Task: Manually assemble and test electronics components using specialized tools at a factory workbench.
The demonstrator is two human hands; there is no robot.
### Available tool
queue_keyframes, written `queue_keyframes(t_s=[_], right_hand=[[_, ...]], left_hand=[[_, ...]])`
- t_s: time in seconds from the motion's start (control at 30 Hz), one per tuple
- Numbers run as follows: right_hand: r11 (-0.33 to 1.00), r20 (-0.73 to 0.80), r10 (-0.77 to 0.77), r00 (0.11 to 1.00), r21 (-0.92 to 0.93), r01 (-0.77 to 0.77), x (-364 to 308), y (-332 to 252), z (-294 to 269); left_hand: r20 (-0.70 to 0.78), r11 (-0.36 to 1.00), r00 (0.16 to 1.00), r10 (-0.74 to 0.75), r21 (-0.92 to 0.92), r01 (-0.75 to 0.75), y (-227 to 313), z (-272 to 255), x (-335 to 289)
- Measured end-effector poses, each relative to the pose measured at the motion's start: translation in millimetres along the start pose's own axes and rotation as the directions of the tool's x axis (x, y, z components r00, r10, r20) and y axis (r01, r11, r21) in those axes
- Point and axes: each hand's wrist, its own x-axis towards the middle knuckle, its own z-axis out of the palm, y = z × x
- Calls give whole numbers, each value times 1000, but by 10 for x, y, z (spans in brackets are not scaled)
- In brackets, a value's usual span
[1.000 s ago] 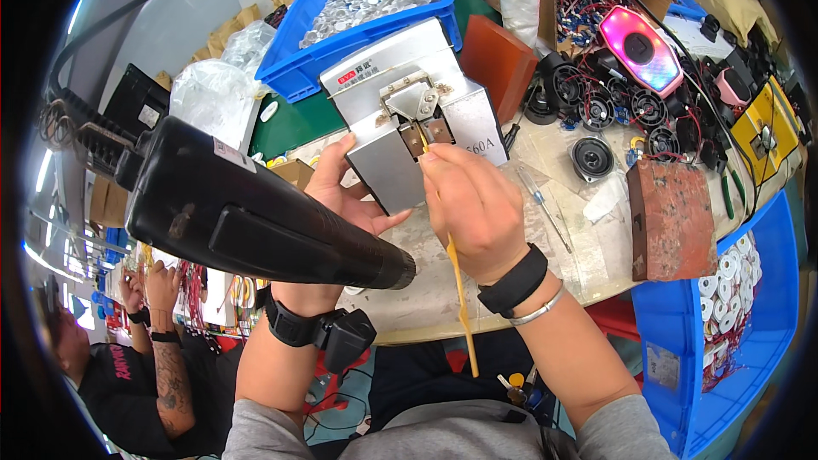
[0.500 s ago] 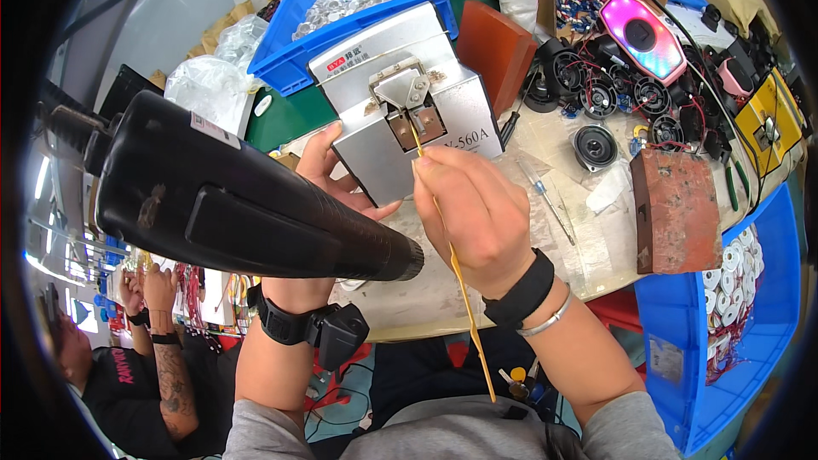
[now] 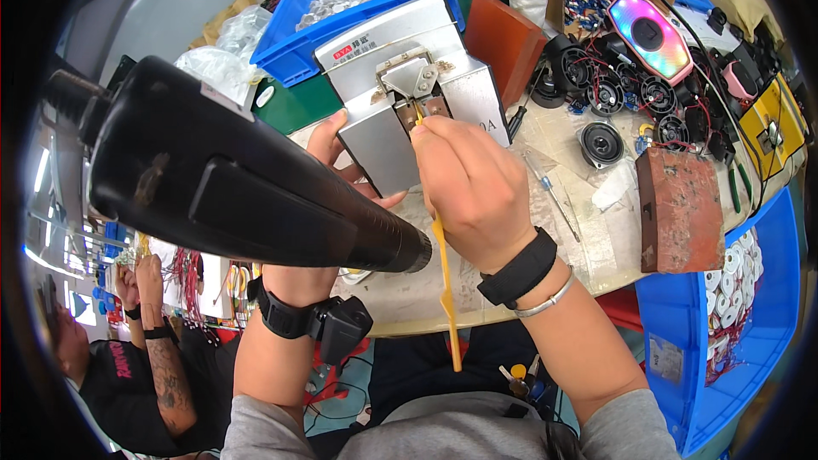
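A silver metal machine (image 3: 371,149) with a small bracket and slot on its front stands tilted on the table. My left hand (image 3: 331,146) grips its left and lower edge, partly hidden behind a large black cylindrical tool (image 3: 256,196), which looks like an electric screwdriver. My right hand (image 3: 473,179) is closed in a pinch on a thin yellow strip (image 3: 446,290). The strip's upper tip reaches into the machine's slot below the bracket; its tail hangs down past the table edge. My right fingers cover part of the slot.
Behind the machine is a blue bin (image 3: 290,55) of small clear parts. To the right lie a brown block (image 3: 503,51), a round speaker (image 3: 601,145), a red brick (image 3: 682,209) and a lit speaker (image 3: 652,34). Another person (image 3: 128,392) works at far left.
My right hand has moved up along the strip, closer to the slot. The strip's tail has swung left and hangs more upright. The machine has shifted slightly right in view.
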Motion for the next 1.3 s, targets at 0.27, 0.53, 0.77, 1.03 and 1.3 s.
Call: queue_keyframes(t_s=[0.27, 0.53, 0.77, 1.03, 1.3], right_hand=[[957, 46, 281, 959, 63, -283, 158, -78, 43], [975, 61, 218, 974, 32, -220, 166, 7, 5], [949, -27, 239, 971, 220, -227, -33, -207, -225], [956, -115, 218, 969, 227, -188, 17, -57, -78], [935, 20, 294, 956, 203, -291, 9, -63, -26]], left_hand=[[48, 995, 995, 82, -61, -79, 10, 70, 55], [-113, 996, 991, 66, 62, -59, 41, 294, 11], [-99, 989, 987, 124, 96, -114, 17, 167, 28], [-85, 997, 994, 71, -37, -74, -12, 89, 55], [203, 952, 931, 304, -113, -286, -186, -125, 52]])
